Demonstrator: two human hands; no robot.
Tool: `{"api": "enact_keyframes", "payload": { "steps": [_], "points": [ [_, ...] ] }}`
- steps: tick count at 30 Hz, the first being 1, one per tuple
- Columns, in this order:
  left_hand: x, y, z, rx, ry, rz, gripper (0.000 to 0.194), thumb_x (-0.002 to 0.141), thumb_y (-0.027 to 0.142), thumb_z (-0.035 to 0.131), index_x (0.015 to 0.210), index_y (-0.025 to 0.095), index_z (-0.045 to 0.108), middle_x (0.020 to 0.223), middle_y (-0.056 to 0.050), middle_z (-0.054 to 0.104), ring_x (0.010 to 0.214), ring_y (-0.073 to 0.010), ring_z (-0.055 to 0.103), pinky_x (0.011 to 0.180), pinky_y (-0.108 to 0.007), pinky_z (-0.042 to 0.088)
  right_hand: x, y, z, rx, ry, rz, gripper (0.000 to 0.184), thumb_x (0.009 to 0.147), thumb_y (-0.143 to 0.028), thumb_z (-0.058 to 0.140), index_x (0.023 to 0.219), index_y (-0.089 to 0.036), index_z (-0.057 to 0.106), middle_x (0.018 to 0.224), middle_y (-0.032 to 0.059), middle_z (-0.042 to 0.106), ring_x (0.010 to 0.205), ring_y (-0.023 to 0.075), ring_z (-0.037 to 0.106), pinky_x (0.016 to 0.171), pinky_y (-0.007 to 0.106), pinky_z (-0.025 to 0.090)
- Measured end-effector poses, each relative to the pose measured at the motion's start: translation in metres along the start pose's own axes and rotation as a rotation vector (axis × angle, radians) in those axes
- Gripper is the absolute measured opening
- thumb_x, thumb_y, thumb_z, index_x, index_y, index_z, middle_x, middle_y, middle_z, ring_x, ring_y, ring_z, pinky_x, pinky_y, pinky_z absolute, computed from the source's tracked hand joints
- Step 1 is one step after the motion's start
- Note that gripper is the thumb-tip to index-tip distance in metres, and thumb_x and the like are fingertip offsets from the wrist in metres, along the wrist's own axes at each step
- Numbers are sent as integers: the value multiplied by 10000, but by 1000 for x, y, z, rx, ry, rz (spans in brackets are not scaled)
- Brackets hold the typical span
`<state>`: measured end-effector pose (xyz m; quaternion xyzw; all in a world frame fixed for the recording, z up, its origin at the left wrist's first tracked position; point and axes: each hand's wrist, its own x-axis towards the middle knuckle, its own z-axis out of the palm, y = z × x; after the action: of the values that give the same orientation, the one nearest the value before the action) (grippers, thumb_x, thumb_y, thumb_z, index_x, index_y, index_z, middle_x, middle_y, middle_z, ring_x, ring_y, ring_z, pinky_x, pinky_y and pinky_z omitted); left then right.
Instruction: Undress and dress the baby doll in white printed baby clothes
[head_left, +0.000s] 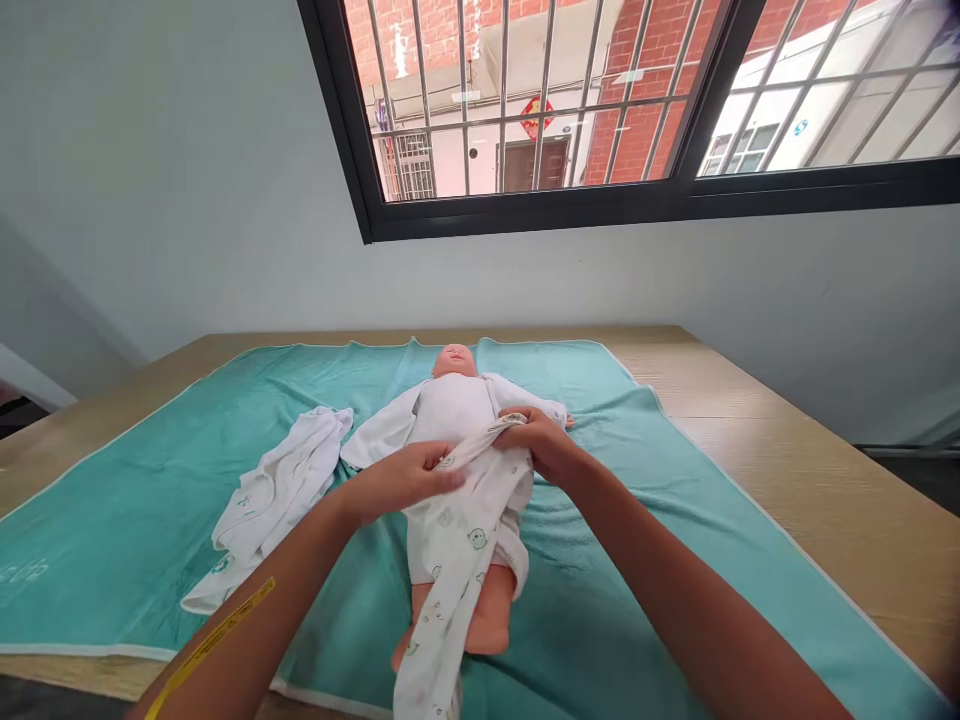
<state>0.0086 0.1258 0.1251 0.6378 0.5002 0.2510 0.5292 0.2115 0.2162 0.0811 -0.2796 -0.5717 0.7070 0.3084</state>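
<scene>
A baby doll [454, 361] lies on its back on a teal blanket, dressed in a white long-sleeved top [450, 405]. Over its lower body I hold a pair of white baby pants [465, 540] with small green prints, one leg hanging down toward me between the doll's feet. My left hand [409, 478] pinches the left side of the pants' upper edge. Closed on the right side of that edge is my right hand [540, 440], above the doll's belly. The doll's bare legs [491, 610] show below the cloth; its hips are mostly hidden.
A crumpled white baby garment [281, 490] lies left of the doll on the teal blanket [637, 560]. Beneath it is a wooden table [750, 430], against a grey wall. A barred window [525, 215] with a black frame is above.
</scene>
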Motion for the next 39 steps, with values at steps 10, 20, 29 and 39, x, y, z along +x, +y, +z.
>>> {"api": "enact_keyframes", "payload": {
  "steps": [10, 20, 29, 39],
  "points": [
    [5, -14, 12, -488, 232, 111, 399, 827, 502, 595, 996, 145, 651, 831, -43, 670, 673, -147, 571, 612, -239, 442, -6, 1, 28, -422, -213, 26, 365, 634, -382, 783, 927, -179, 701, 880, 25, 691, 818, 213, 608, 651, 271, 460],
    [-5, -26, 8, -166, 328, 77, 317, 750, 440, 651, 902, 162, 637, 841, -14, 623, 796, -179, 550, 701, -264, 448, -3, 0, 30, -435, -178, -41, 269, 664, -348, 744, 849, -180, 644, 771, -12, 628, 694, 143, 543, 570, 226, 393],
    [-4, -32, 10, -74, 181, -16, 365, 746, 456, 653, 966, 165, 652, 838, -17, 653, 709, -164, 555, 668, -264, 454, 7, 10, 24, -436, 136, -104, 153, 738, -289, 604, 663, -166, 551, 615, -36, 504, 578, 97, 412, 515, 219, 293],
    [-5, -21, 18, -443, 365, 121, 423, 796, 464, 541, 1009, 139, 706, 870, -97, 711, 872, -262, 635, 769, -352, 496, -4, 1, 38, -555, -116, -64, 255, 666, -369, 722, 823, -172, 680, 752, -24, 618, 726, 155, 528, 641, 242, 400]
  ]
}}
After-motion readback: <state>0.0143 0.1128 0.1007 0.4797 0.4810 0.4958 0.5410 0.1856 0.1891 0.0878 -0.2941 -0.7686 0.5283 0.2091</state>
